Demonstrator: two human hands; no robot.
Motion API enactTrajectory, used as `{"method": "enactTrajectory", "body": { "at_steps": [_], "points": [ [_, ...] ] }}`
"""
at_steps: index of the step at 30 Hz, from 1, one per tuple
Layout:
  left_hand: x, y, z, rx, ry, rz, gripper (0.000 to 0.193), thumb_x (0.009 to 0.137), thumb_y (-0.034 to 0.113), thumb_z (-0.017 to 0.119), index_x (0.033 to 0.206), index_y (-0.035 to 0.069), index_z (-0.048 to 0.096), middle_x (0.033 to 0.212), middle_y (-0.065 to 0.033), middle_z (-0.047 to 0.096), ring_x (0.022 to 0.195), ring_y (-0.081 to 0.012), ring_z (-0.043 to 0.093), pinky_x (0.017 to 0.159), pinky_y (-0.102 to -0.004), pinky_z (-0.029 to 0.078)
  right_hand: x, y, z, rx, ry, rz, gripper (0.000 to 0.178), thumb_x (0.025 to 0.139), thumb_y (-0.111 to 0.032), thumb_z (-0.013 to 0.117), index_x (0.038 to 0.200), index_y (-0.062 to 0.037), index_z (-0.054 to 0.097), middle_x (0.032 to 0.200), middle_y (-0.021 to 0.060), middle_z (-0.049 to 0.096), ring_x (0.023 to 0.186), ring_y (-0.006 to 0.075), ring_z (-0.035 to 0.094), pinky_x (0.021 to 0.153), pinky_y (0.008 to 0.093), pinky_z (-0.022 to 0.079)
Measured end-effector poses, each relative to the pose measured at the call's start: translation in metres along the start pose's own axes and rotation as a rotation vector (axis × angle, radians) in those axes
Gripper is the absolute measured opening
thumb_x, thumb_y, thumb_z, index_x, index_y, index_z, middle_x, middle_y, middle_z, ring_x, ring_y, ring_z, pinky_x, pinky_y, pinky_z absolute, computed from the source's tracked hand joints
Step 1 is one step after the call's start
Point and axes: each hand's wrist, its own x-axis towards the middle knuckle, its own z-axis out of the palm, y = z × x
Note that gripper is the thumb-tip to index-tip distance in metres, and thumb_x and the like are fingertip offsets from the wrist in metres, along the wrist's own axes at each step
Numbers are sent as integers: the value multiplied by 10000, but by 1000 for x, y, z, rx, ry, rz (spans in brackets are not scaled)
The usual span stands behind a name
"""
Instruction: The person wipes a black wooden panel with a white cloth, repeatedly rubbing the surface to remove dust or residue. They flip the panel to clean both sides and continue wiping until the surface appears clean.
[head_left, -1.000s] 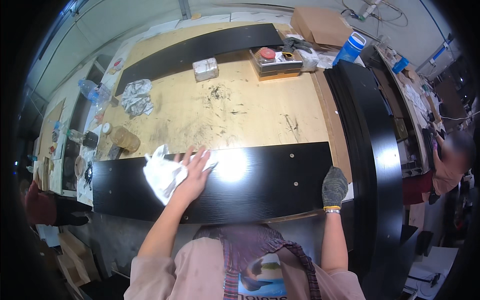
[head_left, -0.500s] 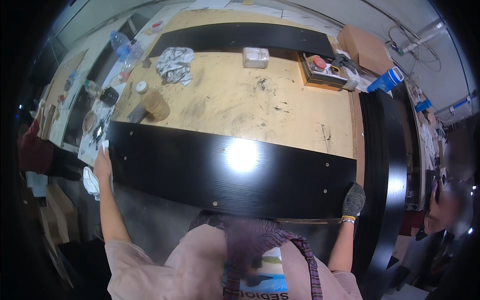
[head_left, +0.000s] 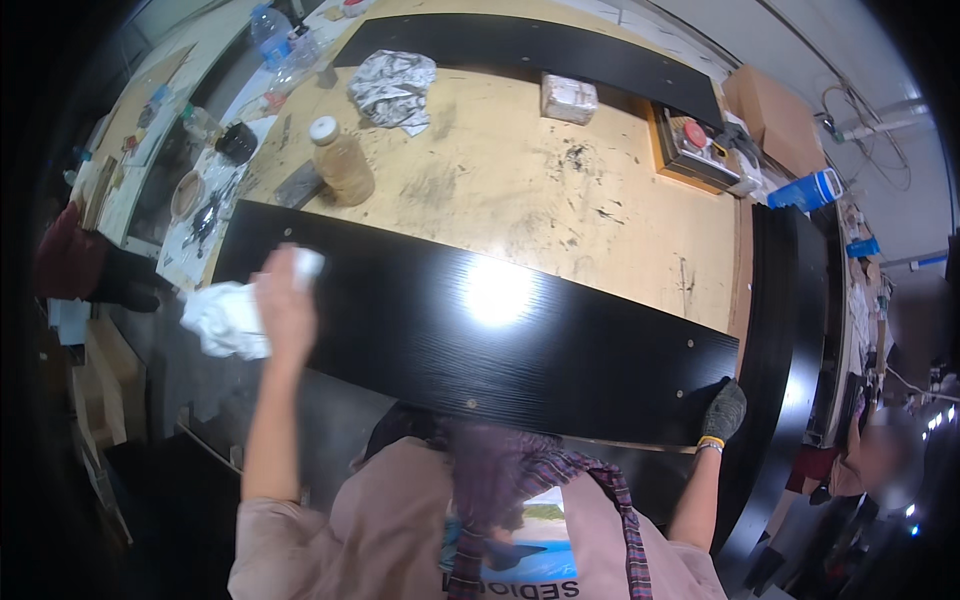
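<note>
A long, glossy black board point(head_left: 400, 300) with small round metal fittings lies along the near side of the workbench. Over its left end, my bare left hand point(head_left: 287, 305) is closed on a white cloth point(head_left: 228, 318), which bunches out on both sides of the fingers and looks blurred. My right hand point(head_left: 722, 412), in a dark grey knitted glove, grips the right end of the board at its near corner. The fingertips under that edge are hidden.
Beyond the board stand a bottle of tan liquid point(head_left: 342, 165), a dark block point(head_left: 298, 186), a crumpled stained cloth point(head_left: 392, 88) and a wrapped block point(head_left: 568, 98). Another black board point(head_left: 520, 48) lies at the back. Upright black panels point(head_left: 782, 300) line the right side, below a blue bottle point(head_left: 805, 189).
My left hand has left the board's left edge and moved right, over its top face, with the white cloth. The right hand stays at the right end; the whole view has shifted.
</note>
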Motion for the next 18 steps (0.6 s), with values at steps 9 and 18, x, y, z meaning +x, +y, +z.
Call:
{"method": "enactTrajectory", "body": {
  "at_steps": [9, 18],
  "points": [
    [3, 48, -63, -168, -258, 161, 303, 870, 70, 600, 1156, -27, 628, 1042, -213, 670, 950, -370, 654, 852, -507, 505, -1, 0, -18, 44, -43, 81, 362, 1045, -186, 424, 1313, -37, 616, 1122, 189, 692, 1032, 349, 668, 900, 458, 540],
    [37, -106, -76, -394, 298, -462, 350, 983, 218, 650, 1210, -48, 641, 1070, -190, 668, 1029, -284, 645, 983, -406, 464, -2, 12, 16, -73, 68, -36, 387, 1035, -190, 430, 1343, -27, 597, 1168, 174, 688, 1064, 330, 662, 941, 453, 523]
  ]
}}
